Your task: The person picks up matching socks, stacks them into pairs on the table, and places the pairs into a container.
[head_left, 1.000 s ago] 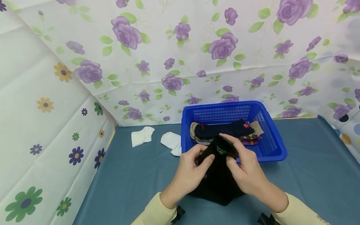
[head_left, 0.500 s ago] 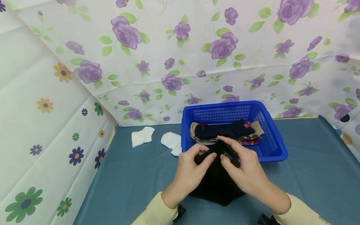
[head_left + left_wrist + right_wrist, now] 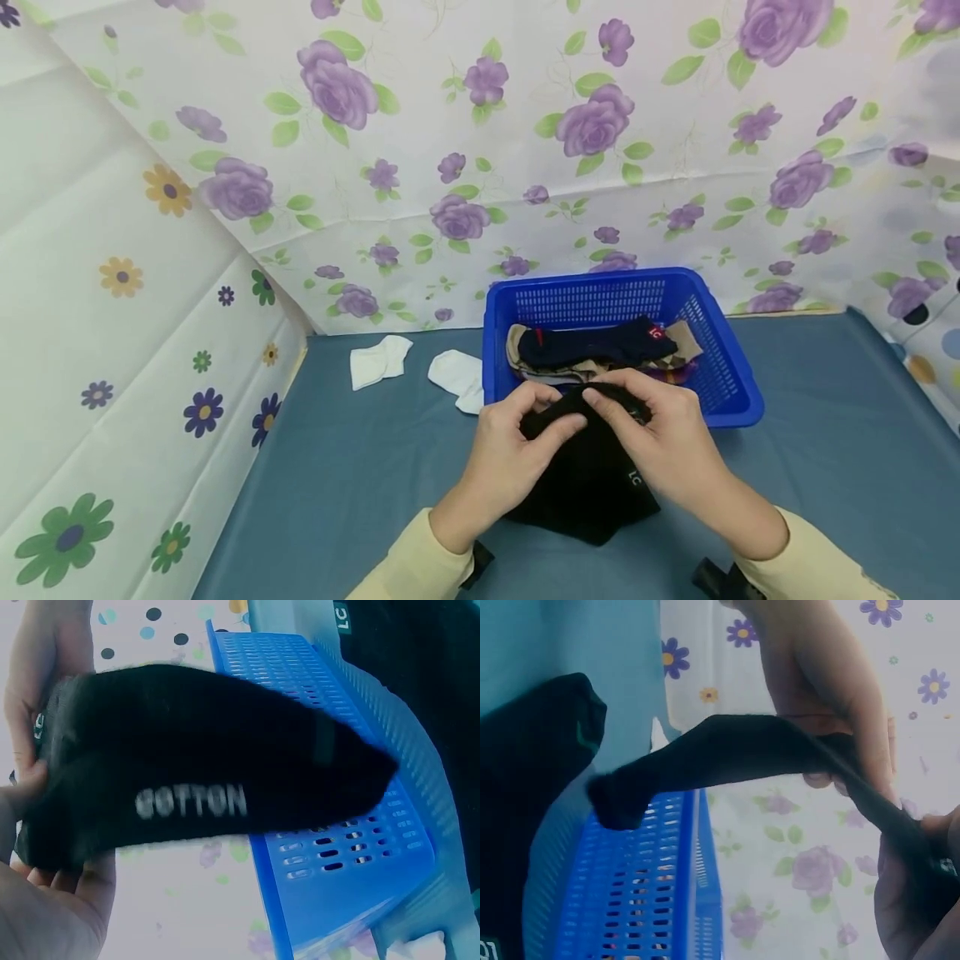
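Between both hands, above the table, a black sock is held by its cuff end. Its "COTTON" lettering shows on the black sock (image 3: pixel 157 742) in the left wrist view, with the toe end hanging free. My left hand (image 3: pixel 506 446) pinches one side of the cuff between thumb and fingers. On the other side, my right hand (image 3: pixel 675 437) pinches the cuff, thumb on top. A second black sock (image 3: pixel 633 500), marked with white "LC" letters, lies on the table below, partly hidden by the held one.
Just beyond the hands stands a blue perforated basket (image 3: pixel 738 412). Inside, a navy sock (image 3: pixel 585 346) with a red label lies over beige and other patterned socks. Left of it, two white socks, one farther left (image 3: pixel 378 364) and one nearer (image 3: pixel 453 377), lie on the teal cloth (image 3: pixel 360 475).
The held sock's cuff mouth, open towards me a second ago, is now drawn together between the fingers. The right hand has turned it, and the lower sock's "LC" letters have come into sight.
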The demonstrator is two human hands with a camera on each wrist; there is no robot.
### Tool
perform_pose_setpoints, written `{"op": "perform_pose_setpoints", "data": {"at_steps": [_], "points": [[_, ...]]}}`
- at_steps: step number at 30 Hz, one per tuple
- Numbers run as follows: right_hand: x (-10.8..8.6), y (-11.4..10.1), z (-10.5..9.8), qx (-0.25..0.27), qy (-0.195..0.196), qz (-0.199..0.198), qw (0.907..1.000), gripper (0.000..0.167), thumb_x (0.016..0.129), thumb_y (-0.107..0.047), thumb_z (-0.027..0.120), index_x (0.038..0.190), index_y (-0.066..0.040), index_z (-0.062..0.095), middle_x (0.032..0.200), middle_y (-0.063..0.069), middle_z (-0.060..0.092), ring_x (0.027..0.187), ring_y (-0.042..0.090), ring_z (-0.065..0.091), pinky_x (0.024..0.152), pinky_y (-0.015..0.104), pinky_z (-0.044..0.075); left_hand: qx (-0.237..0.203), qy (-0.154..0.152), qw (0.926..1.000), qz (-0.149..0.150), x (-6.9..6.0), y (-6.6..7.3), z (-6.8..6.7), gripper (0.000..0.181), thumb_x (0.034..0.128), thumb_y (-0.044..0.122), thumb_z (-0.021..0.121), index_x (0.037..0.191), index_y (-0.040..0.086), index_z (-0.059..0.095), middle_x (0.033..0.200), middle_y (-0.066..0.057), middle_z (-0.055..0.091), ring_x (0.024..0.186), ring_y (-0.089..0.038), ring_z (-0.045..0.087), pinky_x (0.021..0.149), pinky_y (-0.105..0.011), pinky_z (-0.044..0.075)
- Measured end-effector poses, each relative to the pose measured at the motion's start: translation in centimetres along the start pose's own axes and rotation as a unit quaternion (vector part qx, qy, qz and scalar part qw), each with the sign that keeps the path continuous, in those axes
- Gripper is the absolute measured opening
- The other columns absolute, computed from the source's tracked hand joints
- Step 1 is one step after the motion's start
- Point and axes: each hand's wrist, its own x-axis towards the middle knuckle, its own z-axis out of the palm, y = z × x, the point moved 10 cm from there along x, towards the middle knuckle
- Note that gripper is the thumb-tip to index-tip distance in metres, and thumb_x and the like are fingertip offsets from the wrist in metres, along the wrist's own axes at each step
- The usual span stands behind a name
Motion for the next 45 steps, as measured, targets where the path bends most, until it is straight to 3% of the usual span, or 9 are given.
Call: {"op": "perform_pose_setpoints", "data": {"at_steps": [7, 11, 15, 22, 26, 30, 35, 39, 45], "points": [[0.5, -1.4, -2.3, 0.019, 0.05, -0.047, 0.9975, 0.023, 0.086, -0.007, 0.066, 0.1, -0.024, 0.067, 0.092, -0.008, 0.069, 0.065, 0.0, 0.055, 0.055, 0.014, 0.041, -0.012, -0.078, 0.9962, -0.037, -0.5, -1.3, 1.4, 0.018, 0.0832, 0.036, 0.069, 0.096, 0.024, 0.066, 0.081, 0.01, 0.066, 0.062, 0.003, 0.059, 0.055, -0.019, 0.051], [0.6, -2.2, -4.1, 0.035, 0.098, -0.062, 0.9926, 0.024, 0.082, 0.003, 0.067, 0.096, -0.016, 0.069, 0.086, -0.003, 0.069, 0.057, -0.001, 0.047, 0.047, 0.014, 0.035, -0.012, -0.101, 0.9927, -0.064, -1.0, -2.7, 1.3, 0.029, 0.0855, 0.038, 0.066, 0.068, 0.018, 0.055, 0.056, 0.005, 0.048, 0.045, -0.003, 0.044, 0.043, -0.019, 0.039], [0.7, -2.6, -4.8, 0.031, 0.108, -0.051, 0.9924, 0.022, 0.082, 0.005, 0.066, 0.094, -0.012, 0.069, 0.083, 0.0, 0.067, 0.06, -0.001, 0.047, 0.048, 0.015, 0.034, -0.015, -0.121, 0.9893, -0.08, -1.3, -3.6, 1.0, 0.04, 0.0892, 0.041, 0.06, 0.063, 0.015, 0.045, 0.054, 0.003, 0.039, 0.045, -0.008, 0.039, 0.042, -0.021, 0.033], [0.5, -0.1, -4.0, 0.003, 0.047, 0.003, 0.9989, 0.022, 0.087, -0.008, 0.065, 0.101, -0.026, 0.068, 0.063, -0.01, 0.051, 0.047, 0.001, 0.038, 0.044, 0.019, 0.032, 0.001, -0.131, 0.9852, -0.11, -1.4, -5.4, -0.8, 0.039, 0.0956, 0.046, 0.045, 0.072, 0.015, 0.045, 0.057, 0.002, 0.035, 0.045, -0.009, 0.033, 0.045, -0.023, 0.029], [0.3, 1.1, -3.3, 0.002, -0.006, 0.016, 0.9998, 0.021, 0.09, -0.015, 0.063, 0.102, -0.031, 0.066, 0.069, -0.011, 0.054, 0.044, 0.004, 0.035, 0.043, 0.02, 0.033, -0.013, -0.132, 0.9849, -0.111, -1.7, -6.2, -1.5, 0.031, 0.0849, 0.038, 0.066, 0.072, 0.015, 0.049, 0.054, 0.001, 0.029, 0.046, -0.008, 0.029, 0.046, -0.022, 0.027], [-0.1, 1.9, -2.8, 0.019, -0.036, 0.022, 0.9989, 0.019, 0.089, -0.015, 0.063, 0.099, -0.031, 0.067, 0.093, -0.012, 0.062, 0.055, 0.006, 0.041, 0.047, 0.023, 0.035, -0.032, -0.187, 0.9738, -0.126, -2.5, -6.7, -1.4, 0.03, 0.0645, 0.034, 0.084, 0.075, 0.019, 0.06, 0.055, 0.004, 0.043, 0.05, -0.005, 0.04, 0.048, -0.021, 0.037], [-0.6, 2.8, -2.6, 0.043, -0.061, 0.042, 0.9963, 0.018, 0.088, -0.015, 0.064, 0.099, -0.03, 0.069, 0.099, -0.012, 0.063, 0.049, 0.007, 0.04, 0.045, 0.023, 0.036, 0.037, -0.241, 0.96, -0.138, -3.2, -7.7, -1.8, 0.013, 0.0734, 0.029, 0.08, 0.08, 0.025, 0.069, 0.071, 0.013, 0.066, 0.06, -0.001, 0.056, 0.057, -0.021, 0.049], [-1.2, 3.2, -1.5, 0.119, -0.134, 0.062, 0.9818, 0.019, 0.092, -0.016, 0.058, 0.108, -0.022, 0.067, 0.111, -0.004, 0.064, 0.046, 0.009, 0.053, 0.043, 0.026, 0.043, 0.103, -0.226, 0.9614, -0.118, -3.0, -8.1, -3.2, 0.008, 0.0786, 0.028, 0.075, 0.076, 0.028, 0.067, 0.068, 0.016, 0.061, 0.055, -0.001, 0.048, 0.052, -0.019, 0.042], [-2.6, 4.1, 0.0, 0.202, -0.219, 0.099, 0.9494, 0.021, 0.096, -0.015, 0.052, 0.112, -0.015, 0.066, 0.111, 0.005, 0.068, 0.085, 0.017, 0.07, 0.067, 0.033, 0.057, 0.127, -0.206, 0.9661, -0.089, -3.2, -8.2, -4.7, 0.007, 0.0785, 0.025, 0.076, 0.076, 0.029, 0.07, 0.08, 0.018, 0.06, 0.077, -0.004, 0.053, 0.066, -0.022, 0.046]]}}
